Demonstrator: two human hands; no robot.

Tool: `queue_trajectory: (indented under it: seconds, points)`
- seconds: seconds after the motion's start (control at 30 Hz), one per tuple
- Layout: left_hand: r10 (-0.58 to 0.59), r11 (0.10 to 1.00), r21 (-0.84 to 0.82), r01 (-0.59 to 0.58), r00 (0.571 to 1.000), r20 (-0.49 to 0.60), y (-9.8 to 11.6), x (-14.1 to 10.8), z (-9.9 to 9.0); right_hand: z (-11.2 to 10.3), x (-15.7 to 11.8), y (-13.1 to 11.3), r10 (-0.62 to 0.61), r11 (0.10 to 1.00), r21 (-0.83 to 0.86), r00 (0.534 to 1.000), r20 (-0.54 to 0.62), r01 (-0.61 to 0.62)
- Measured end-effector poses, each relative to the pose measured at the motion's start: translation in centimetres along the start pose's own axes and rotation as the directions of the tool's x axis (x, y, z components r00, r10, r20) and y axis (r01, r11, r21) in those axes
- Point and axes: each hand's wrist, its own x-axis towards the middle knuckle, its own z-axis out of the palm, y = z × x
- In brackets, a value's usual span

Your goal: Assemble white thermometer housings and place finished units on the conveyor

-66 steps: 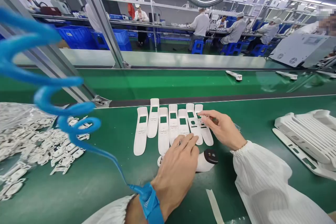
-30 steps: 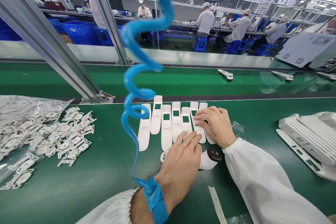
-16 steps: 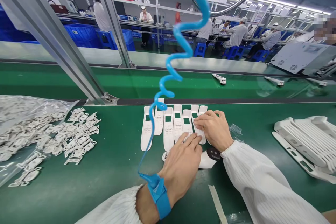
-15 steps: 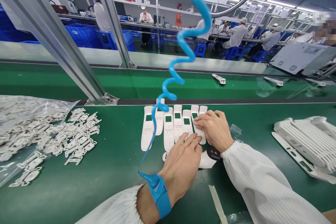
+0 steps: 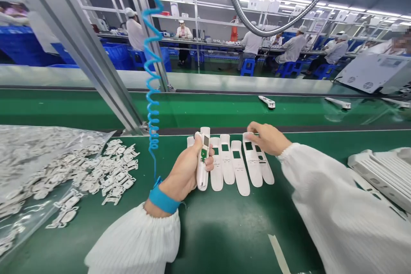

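Note:
My left hand (image 5: 188, 162) is wrapped round a white handheld device housing (image 5: 202, 180), upright, with a small dark screen and a green circuit board showing. Several white plastic covers (image 5: 240, 175) with square windows lie side by side to its right, and another is partly hidden behind that hand. At the right end of the row, my right hand (image 5: 268, 137) has its thumb and fingers closed on the top end of a white cover (image 5: 253, 167). That cover overlaps another one. A blue wrist strap (image 5: 164, 199) with a coiled cord (image 5: 153, 111) is on my left wrist.
Small white plastic parts (image 5: 118, 171) lie loose at left, beside a clear bag (image 5: 48, 150) of them. Stacked white housings (image 5: 382, 171) stand at right. A metal post (image 5: 86, 51) rises at left. Devices (image 5: 267, 102) lie on the green belt (image 5: 208, 109). Co-workers sit beyond.
My left hand has moved left off the covers and now holds the device housing upright. My right hand has shifted to a cover's top end. The covers at right are fanned out differently.

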Motion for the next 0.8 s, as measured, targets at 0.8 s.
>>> queue_trajectory:
  seconds: [0.8]
  points:
    - [0.267, 0.466, 0.820, -0.334, 0.936, 0.229, -1.9, -1.8, 2.2, 4.3, -6.0, -3.9, -0.278, 0.083, 0.996, 0.961, 0.006, 0.018]
